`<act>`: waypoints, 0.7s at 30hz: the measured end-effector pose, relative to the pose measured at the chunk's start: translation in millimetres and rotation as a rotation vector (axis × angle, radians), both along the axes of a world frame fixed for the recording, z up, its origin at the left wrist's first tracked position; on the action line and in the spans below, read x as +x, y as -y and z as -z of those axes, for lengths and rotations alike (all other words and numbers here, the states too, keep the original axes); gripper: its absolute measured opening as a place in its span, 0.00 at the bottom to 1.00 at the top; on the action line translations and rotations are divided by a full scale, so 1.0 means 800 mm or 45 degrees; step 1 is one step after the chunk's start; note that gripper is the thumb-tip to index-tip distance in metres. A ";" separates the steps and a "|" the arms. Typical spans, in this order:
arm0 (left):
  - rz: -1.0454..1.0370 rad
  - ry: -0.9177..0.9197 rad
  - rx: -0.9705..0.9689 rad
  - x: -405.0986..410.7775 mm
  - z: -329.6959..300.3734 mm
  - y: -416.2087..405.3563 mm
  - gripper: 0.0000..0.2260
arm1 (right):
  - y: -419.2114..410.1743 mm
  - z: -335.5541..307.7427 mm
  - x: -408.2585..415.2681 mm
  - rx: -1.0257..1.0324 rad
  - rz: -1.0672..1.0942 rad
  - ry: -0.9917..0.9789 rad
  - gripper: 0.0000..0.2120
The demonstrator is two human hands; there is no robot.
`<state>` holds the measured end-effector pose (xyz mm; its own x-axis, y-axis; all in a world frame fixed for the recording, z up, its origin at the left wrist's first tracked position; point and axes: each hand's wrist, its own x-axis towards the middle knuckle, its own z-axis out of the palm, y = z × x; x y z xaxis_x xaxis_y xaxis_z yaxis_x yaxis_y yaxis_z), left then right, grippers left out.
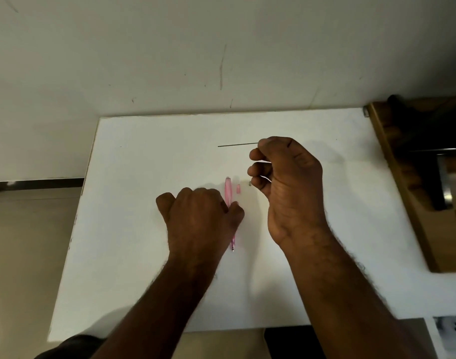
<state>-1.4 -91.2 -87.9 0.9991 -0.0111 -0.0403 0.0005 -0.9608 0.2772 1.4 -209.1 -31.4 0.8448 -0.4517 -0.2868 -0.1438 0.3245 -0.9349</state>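
**A:** ok so our pink pencil point(228, 190) lies on the counter point(144, 177), long axis 12 to 6, tip at 6. Our left hand point(201, 216) is curled round its middle.

**B:** yep, and our right hand point(286, 182) pinches the thin lead point(237, 145), which points to 9, sitting at 1 o'clock from the pencil's top end. Our left fingers hide mid-barrel. We can't ID the grey bit point(249, 184) beside the pink cap point(238, 189).
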 end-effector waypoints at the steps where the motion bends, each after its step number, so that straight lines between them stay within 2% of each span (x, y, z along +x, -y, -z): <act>1: 0.008 0.043 -0.025 0.002 -0.007 -0.003 0.18 | 0.002 -0.001 0.000 0.020 0.011 0.006 0.12; 6: 0.054 0.299 -0.439 0.014 -0.048 -0.033 0.08 | 0.012 -0.009 0.002 0.323 0.105 0.151 0.09; 8: 0.079 0.366 -0.514 0.016 -0.056 -0.049 0.06 | 0.010 -0.011 0.005 0.412 0.116 0.169 0.08; 12: 0.099 0.409 -0.587 0.023 -0.061 -0.069 0.05 | 0.000 -0.010 0.007 0.445 0.109 0.169 0.09; 21: 0.345 0.583 -0.517 0.039 -0.054 -0.099 0.05 | -0.019 -0.008 0.013 0.241 0.100 0.161 0.08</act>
